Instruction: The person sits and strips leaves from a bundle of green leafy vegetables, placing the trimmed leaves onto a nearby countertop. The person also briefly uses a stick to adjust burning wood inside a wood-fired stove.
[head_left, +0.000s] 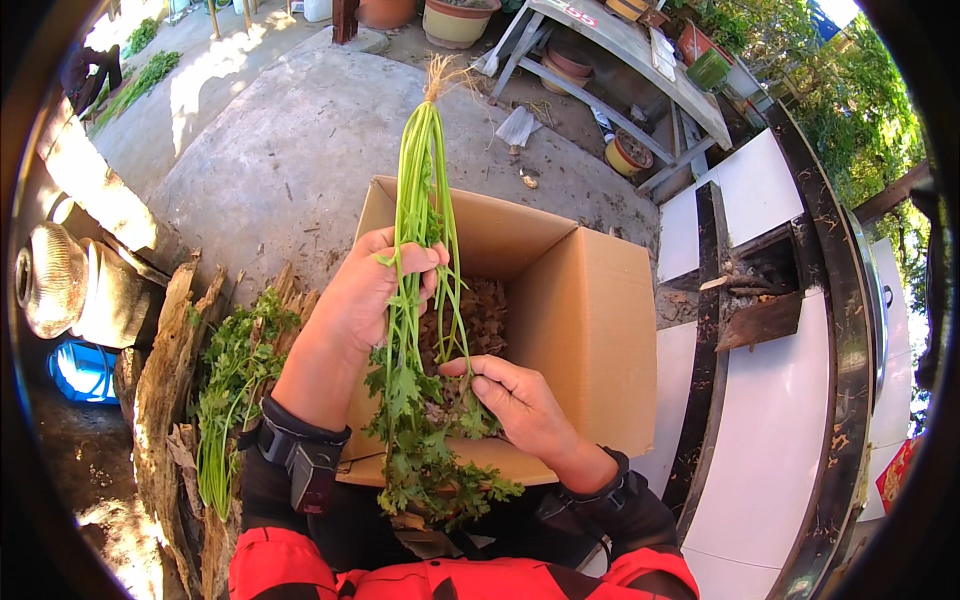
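Note:
A bunch of leafy green herb (421, 172), its pale roots at the top and its leaves hanging down, is held over an open cardboard box (619, 337). My left hand (375, 281) is closed around the middle of the stems. Lower and to the right, my right hand (517, 405) pinches a thin stem of the same bunch between thumb and finger. Brown dry leaves (480, 311) lie inside the box. To the left, another pile of the green herb (236, 375) rests on rough split wood.
Rough wood pieces (161, 405) stand at the left, with a ribbed pot (56, 281) and a blue object (84, 371) beyond. On the right is a white-tiled structure (776, 420) with a dark edge. A grey table (637, 56) and planters stand behind the box.

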